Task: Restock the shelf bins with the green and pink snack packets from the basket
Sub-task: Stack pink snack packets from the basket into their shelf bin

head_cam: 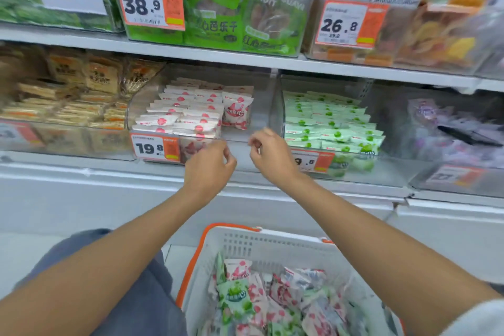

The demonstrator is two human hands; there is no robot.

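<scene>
A clear shelf bin (259, 117) holds rows of pink snack packets (188, 112), with one pink packet standing upright at their right. The bin to its right (278, 106) holds stacked green snack packets (330, 123). My left hand (208, 165) and my right hand (268, 154) hover side by side in front of the pink bin's front edge. Their fingers are loosely curled and hold nothing. Below them, the white basket with orange trim (261, 248) contains several mixed pink and green packets (261, 300).
A price tag reading 19.8 (155, 148) hangs on the pink bin. Brown snack packs (81, 95) fill the bin at the left, purple packs (450, 128) the bin at the right. The shelf above carries green dried-fruit bags (218, 8). My knee (131, 267) is beside the basket.
</scene>
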